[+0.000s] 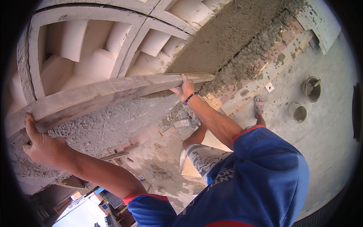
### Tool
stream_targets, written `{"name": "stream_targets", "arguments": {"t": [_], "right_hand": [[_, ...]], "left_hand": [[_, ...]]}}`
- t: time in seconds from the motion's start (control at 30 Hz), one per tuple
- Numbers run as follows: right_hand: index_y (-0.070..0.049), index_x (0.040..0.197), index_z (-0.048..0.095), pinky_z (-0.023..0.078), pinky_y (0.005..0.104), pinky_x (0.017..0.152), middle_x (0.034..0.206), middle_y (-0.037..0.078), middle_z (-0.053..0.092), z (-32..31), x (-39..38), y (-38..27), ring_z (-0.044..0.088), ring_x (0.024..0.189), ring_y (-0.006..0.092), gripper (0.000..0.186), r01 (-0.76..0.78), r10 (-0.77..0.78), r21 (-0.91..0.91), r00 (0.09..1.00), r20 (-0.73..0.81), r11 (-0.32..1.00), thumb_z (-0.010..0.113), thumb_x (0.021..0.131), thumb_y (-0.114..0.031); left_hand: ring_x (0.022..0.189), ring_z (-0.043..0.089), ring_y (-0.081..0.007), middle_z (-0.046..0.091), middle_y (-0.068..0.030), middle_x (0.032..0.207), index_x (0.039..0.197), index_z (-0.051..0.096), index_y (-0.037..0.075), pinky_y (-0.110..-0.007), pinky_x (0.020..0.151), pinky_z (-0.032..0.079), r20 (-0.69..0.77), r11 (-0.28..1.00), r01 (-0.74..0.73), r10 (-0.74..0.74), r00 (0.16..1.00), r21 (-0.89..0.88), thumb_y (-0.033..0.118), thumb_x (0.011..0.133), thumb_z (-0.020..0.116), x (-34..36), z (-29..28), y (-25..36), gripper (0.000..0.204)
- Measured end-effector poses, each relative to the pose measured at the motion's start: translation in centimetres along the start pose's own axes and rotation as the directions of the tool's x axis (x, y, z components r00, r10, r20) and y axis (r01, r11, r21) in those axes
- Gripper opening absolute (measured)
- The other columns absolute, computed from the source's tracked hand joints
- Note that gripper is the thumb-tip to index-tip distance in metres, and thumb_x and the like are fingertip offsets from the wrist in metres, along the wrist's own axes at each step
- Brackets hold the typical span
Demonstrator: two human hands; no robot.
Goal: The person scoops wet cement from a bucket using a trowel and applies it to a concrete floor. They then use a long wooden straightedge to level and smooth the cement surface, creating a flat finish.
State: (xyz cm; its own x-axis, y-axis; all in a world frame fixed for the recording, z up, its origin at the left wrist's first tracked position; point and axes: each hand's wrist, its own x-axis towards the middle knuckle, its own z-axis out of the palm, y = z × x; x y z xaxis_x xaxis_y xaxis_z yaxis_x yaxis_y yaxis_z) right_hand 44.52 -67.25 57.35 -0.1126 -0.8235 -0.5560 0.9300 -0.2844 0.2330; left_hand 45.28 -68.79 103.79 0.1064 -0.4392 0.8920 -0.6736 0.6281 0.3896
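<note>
A long, mortar-stained wooden board (113,87) lies across the wall against the pale openwork blocks. My left hand (43,145) grips its left end, thumb over the face and fingers curled beneath the lower edge. Nearer the other end, my right hand (184,90), with a dark braided band at the wrist, is closed on the board's lower edge. Beyond the right tip, wet grey mortar (227,41) coats the strip beside the blocks. Below the board runs a rough grey plastered face (109,117).
Pale openwork blocks (81,45) line the upper left. Mortar crumbs cover a ledge (261,56) with wooden planking at right. Two buckets (312,90) (298,112) stand on the concrete floor (317,143) near my sandalled foot (259,105). Rubble and wood scraps (124,151) lie below.
</note>
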Motion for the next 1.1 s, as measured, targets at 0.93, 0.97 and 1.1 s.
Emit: {"name": "stream_targets", "arguments": {"t": [0.93, 0.97, 1.1], "right_hand": [[0.006, 0.134, 0.030, 0.049, 0.0552, 0.096, 0.136, 0.024, 0.041, 2.4, -0.8, -3.7, 0.053, 0.118, 0.0380, 0.049, 0.050, -0.066, -0.089, 0.979, -0.191, 0.995, 0.046, 0.099, -0.025], [0.006, 0.134, 0.030, 0.049, 0.0552, 0.096, 0.137, 0.024, 0.040, 2.6, -1.0, -4.1, 0.053, 0.118, 0.0381, 0.049, 0.047, -0.065, -0.099, 0.980, -0.188, 0.994, 0.046, 0.100, -0.026], [0.005, 0.134, 0.029, 0.049, 0.0553, 0.097, 0.136, 0.024, 0.040, 3.2, -0.5, -5.0, 0.053, 0.118, 0.0383, 0.049, 0.038, -0.062, -0.107, 0.973, -0.224, 0.994, 0.046, 0.100, -0.025]], "left_hand": [[0.081, 0.066, -0.0270, 0.063, -0.0253, 0.100, 0.100, 0.053, -0.018, -0.037, 0.068, 0.059, 0.093, 0.999, -0.020, 0.017, 0.996, 0.030, 0.023, 0.072, 0.082, -0.6, 1.9, 1.7, 0.058], [0.080, 0.066, -0.0269, 0.063, -0.0252, 0.100, 0.101, 0.053, -0.018, -0.037, 0.069, 0.059, 0.115, 0.999, -0.017, 0.012, 0.993, 0.042, 0.023, 0.072, 0.082, -0.5, 1.9, 2.4, 0.058], [0.082, 0.066, -0.0253, 0.065, -0.0223, 0.098, 0.096, 0.059, -0.016, -0.036, 0.068, 0.056, 0.109, 0.999, 0.013, -0.008, 0.994, -0.050, 0.023, 0.070, 0.084, -0.2, 3.0, 4.4, 0.053]]}}
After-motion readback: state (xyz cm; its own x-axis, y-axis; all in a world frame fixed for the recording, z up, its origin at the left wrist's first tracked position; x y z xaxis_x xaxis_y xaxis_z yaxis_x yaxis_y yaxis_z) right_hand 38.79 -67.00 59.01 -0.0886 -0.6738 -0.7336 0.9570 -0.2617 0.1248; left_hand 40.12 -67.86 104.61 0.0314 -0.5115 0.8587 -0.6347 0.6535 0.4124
